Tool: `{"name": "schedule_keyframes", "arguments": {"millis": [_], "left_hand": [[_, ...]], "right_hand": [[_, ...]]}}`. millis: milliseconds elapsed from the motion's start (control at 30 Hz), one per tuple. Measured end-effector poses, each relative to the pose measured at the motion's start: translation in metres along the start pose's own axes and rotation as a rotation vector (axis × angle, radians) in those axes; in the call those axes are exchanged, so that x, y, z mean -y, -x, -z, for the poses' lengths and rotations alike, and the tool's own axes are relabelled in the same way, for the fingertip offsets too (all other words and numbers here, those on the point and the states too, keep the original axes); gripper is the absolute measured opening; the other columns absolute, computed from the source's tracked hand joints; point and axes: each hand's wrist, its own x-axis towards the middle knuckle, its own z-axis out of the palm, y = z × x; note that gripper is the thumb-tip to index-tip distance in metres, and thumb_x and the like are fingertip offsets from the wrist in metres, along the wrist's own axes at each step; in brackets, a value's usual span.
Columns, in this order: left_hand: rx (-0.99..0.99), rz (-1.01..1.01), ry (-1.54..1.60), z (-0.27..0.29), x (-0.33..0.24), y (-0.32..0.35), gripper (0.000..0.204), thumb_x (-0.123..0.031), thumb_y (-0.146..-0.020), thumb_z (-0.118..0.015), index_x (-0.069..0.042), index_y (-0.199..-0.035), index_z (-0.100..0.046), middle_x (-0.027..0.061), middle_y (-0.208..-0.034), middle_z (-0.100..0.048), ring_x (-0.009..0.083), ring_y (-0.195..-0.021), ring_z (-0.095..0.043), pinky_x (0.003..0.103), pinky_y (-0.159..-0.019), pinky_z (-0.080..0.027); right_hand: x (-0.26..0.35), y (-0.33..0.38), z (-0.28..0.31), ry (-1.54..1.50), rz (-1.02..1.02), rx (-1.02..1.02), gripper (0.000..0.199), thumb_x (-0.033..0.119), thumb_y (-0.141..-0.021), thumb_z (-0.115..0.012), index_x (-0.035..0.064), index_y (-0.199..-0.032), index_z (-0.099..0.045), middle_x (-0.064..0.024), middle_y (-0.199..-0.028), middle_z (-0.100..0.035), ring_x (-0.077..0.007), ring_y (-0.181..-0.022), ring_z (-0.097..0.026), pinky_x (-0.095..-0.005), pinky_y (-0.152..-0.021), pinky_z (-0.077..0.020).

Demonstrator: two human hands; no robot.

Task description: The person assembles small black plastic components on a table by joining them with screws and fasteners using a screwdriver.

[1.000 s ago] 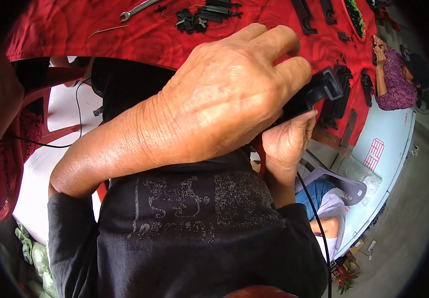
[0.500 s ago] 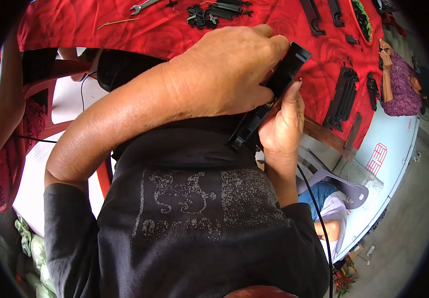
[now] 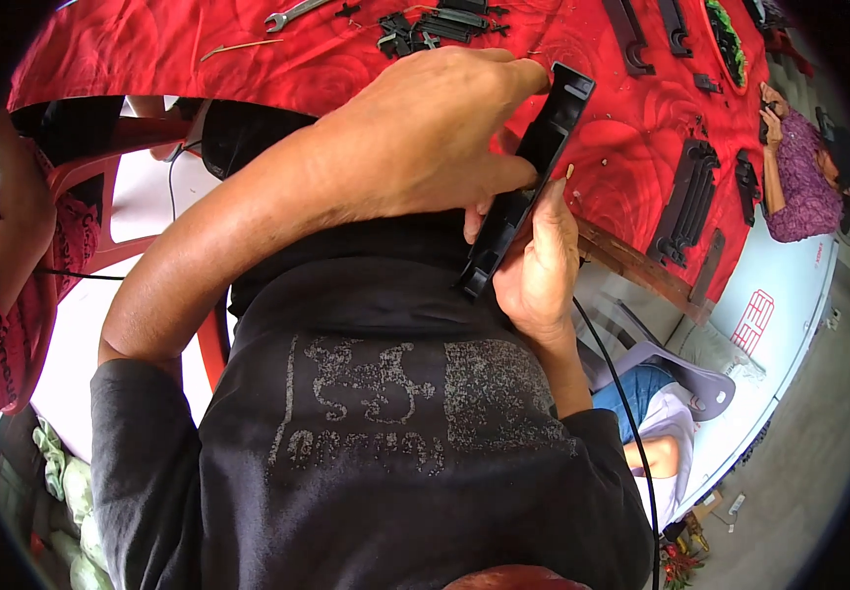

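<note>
A long black plastic channel-shaped part (image 3: 545, 138) is held at a slant in front of my chest, its hollow side partly showing. My left hand (image 3: 435, 138) reaches across from the left and grips it, fingers near its upper end and thumb at the hollow side. My right hand (image 3: 541, 258) is closed round the lower half from the right, thumb lying along the edge. The fingers behind the part are hidden. Beyond my left hand lies a heap of small black plastic pieces (image 3: 410, 37) on the red tablecloth (image 3: 336, 61).
A wrench (image 3: 292, 14) and a thin stick (image 3: 240, 47) lie at the far left of the cloth. More long black parts (image 3: 685, 202) lie at the right, near a wooden table edge (image 3: 641, 267). People sit at left and right (image 3: 806, 177). A cable (image 3: 614, 379) hangs beside my right arm.
Both hands and the black part have shifted a little left. The part has turned so more of its hollow side shows. The surroundings have moved slightly in the picture.
</note>
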Motion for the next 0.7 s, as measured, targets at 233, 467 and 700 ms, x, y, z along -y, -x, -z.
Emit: {"name": "schedule_keyframes", "arguments": {"millis": [233,467,700], "left_hand": [[-0.29,-0.058,0.272,-0.023,-0.013,0.037,0.046,-0.014,-0.081,-0.079,-0.007,-0.124,-0.062,0.016,-0.129,-0.053,0.035,-0.11,-0.061,0.04,-0.09,-0.051],[-0.224,-0.116,0.106,-0.025,-0.014,0.048,0.039,-0.009,-0.076,-0.081,-0.01,-0.113,-0.069,0.0187,-0.14,-0.046,0.0329,-0.122,-0.052,0.04,-0.092,-0.05],[-0.169,-0.112,0.187,-0.029,-0.018,0.049,0.042,-0.009,-0.075,-0.08,-0.011,-0.114,-0.068,0.0188,-0.144,-0.043,0.0365,-0.125,-0.048,0.043,-0.094,-0.049]], "right_hand": [[0.002,0.0,-0.012,-0.152,0.03,-0.221,0.047,0.041,-0.108,-0.039,-0.0005,-0.117,-0.06,-0.0073,-0.101,-0.066,-0.0144,-0.09,-0.063,-0.0302,-0.081,-0.0518],[0.007,0.002,-0.007,0.092,0.044,-0.097,0.058,0.045,-0.107,-0.033,0.0009,-0.143,-0.044,-0.0116,-0.141,-0.051,-0.0208,-0.121,-0.055,-0.0356,-0.104,-0.0432],[0.006,0.004,-0.005,0.021,0.004,-0.149,0.059,0.044,-0.108,-0.032,-0.001,-0.144,-0.042,-0.0123,-0.144,-0.049,-0.0234,-0.124,-0.054,-0.0387,-0.107,-0.0425]]}}
